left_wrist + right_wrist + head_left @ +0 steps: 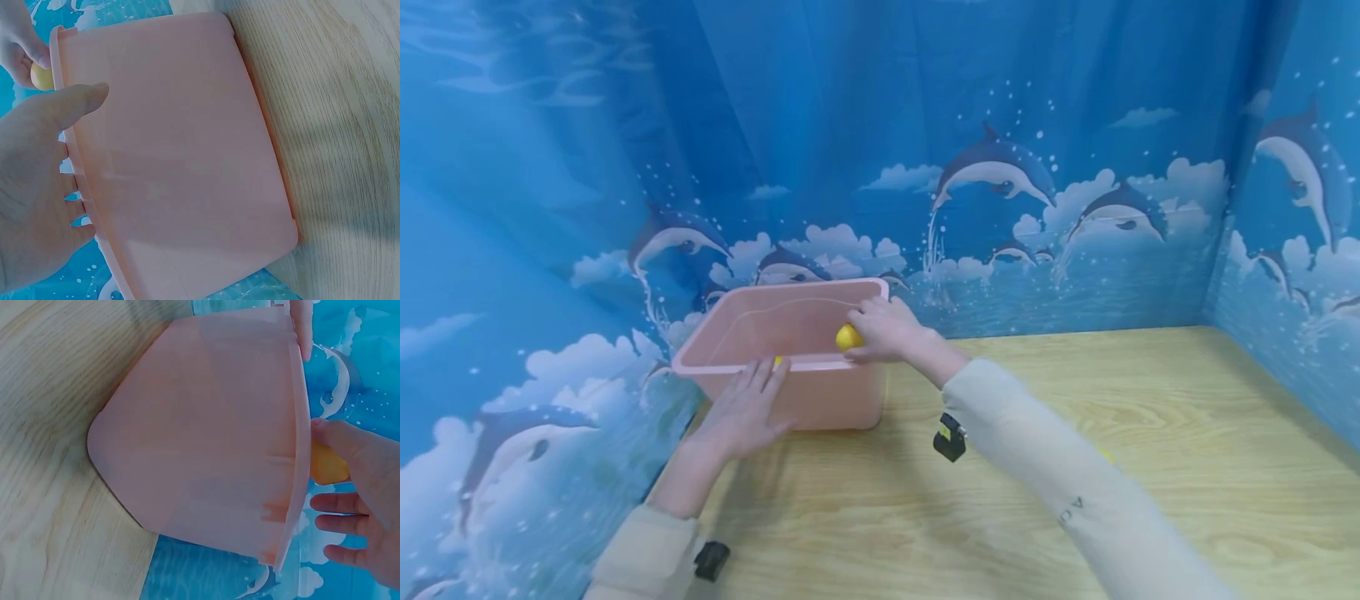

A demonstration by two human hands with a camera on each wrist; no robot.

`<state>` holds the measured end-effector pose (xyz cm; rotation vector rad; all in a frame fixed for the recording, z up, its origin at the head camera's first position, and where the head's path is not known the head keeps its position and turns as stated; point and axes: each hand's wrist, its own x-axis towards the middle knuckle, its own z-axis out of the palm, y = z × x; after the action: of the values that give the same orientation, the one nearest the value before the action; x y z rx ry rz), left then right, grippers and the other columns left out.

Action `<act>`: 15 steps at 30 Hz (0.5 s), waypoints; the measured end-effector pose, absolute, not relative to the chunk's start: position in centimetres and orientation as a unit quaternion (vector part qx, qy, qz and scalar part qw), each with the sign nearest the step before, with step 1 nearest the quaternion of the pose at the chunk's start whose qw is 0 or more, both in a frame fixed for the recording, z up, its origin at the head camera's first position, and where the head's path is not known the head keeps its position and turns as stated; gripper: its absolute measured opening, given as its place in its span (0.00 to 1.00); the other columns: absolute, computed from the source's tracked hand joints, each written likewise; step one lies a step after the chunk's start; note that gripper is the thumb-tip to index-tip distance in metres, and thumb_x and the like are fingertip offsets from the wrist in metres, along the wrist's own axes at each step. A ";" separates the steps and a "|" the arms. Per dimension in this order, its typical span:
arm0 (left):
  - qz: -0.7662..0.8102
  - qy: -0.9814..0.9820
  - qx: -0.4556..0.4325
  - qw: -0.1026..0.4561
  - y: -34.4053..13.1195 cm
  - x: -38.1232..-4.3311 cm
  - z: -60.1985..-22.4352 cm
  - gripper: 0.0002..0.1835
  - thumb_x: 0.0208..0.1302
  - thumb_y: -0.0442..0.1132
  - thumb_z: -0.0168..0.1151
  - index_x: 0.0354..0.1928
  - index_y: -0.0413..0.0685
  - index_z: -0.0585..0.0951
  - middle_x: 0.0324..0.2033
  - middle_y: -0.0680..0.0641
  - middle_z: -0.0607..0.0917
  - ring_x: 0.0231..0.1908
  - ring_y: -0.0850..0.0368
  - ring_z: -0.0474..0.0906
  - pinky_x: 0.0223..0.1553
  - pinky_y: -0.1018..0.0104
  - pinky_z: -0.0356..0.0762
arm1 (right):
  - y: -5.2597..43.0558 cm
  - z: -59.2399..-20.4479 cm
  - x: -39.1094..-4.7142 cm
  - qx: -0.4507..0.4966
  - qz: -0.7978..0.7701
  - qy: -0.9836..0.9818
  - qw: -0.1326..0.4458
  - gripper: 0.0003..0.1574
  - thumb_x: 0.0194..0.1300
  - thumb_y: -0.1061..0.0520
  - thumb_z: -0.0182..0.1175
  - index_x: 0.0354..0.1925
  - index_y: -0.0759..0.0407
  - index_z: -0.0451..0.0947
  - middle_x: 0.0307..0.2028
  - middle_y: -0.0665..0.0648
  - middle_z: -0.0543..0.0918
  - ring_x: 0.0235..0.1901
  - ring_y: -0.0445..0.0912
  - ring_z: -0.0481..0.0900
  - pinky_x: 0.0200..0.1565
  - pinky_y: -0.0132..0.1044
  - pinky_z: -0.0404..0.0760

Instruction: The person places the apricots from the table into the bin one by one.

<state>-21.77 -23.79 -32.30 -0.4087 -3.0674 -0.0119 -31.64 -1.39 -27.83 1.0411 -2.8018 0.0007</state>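
Note:
A pink plastic bin [820,398] stands on the table at the left, near the curtain. My left hand [745,417] holds its near rim, the fingers over the edge. In the left wrist view the thumb [81,103] lies against the outer wall. Over the bin's right end, my right hand [883,329] pinches a small, rounded yellow object [848,337] between thumb and fingers. In the right wrist view this yellow object [328,464] shows just past the rim, with the other fingers spread. A bit of yellow [778,360] shows inside the bin beside my left fingertips.
A wood-grain table [1150,392] spreads to the right. A small yellow spot [1107,456] shows beside my right sleeve, mostly hidden by it. Blue curtains [850,125] printed with dolphins hang behind and along both sides. A small black device [950,437] sits at the right wrist.

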 end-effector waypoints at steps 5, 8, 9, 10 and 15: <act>-0.007 -0.991 -0.130 0.020 -23.7 -21.8 -32.4 0.47 0.61 0.56 0.58 0.72 0.43 0.45 0.71 0.37 0.42 0.69 0.38 0.36 0.66 0.44 0.41 | -2.0 -28.0 -31.6 0.351 -0.004 -0.933 0.081 0.30 0.59 0.34 0.56 0.50 0.51 0.73 0.44 0.51 0.75 0.40 0.43 0.70 0.35 0.36 0.70; -0.007 -0.991 -0.135 0.023 -23.7 -21.8 -32.4 0.47 0.61 0.55 0.58 0.72 0.42 0.45 0.70 0.36 0.43 0.69 0.37 0.37 0.66 0.44 0.41 | -2.0 -28.0 -31.5 0.348 -0.009 -0.934 0.082 0.32 0.60 0.33 0.54 0.52 0.52 0.72 0.47 0.52 0.75 0.43 0.45 0.71 0.39 0.38 0.72; -0.006 -0.990 -0.138 0.025 -23.7 -21.8 -32.4 0.47 0.61 0.55 0.58 0.72 0.42 0.45 0.70 0.35 0.43 0.69 0.37 0.37 0.66 0.44 0.41 | -2.0 -28.0 -31.5 0.348 -0.010 -0.934 0.084 0.33 0.60 0.32 0.54 0.53 0.52 0.72 0.48 0.53 0.75 0.45 0.46 0.71 0.41 0.39 0.73; -0.006 -0.990 -0.141 0.026 -23.7 -21.8 -32.4 0.47 0.61 0.55 0.58 0.72 0.41 0.45 0.70 0.35 0.43 0.69 0.37 0.38 0.66 0.44 0.41 | -2.0 -28.0 -31.5 0.347 -0.012 -0.934 0.085 0.34 0.61 0.32 0.53 0.55 0.53 0.71 0.49 0.54 0.75 0.46 0.46 0.71 0.43 0.40 0.74; -0.002 -0.988 -0.151 0.029 -23.9 -21.8 -32.2 0.47 0.61 0.54 0.58 0.71 0.39 0.45 0.70 0.33 0.44 0.68 0.35 0.39 0.66 0.44 0.42 | -1.4 -27.4 -31.1 0.345 -0.023 -0.934 0.095 0.36 0.62 0.32 0.51 0.58 0.54 0.70 0.48 0.54 0.75 0.47 0.46 0.72 0.42 0.39 0.74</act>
<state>-21.76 -23.88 -32.24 -0.4655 -3.0491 -0.0067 -31.12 -1.42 -27.45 1.0213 -2.7673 -0.0690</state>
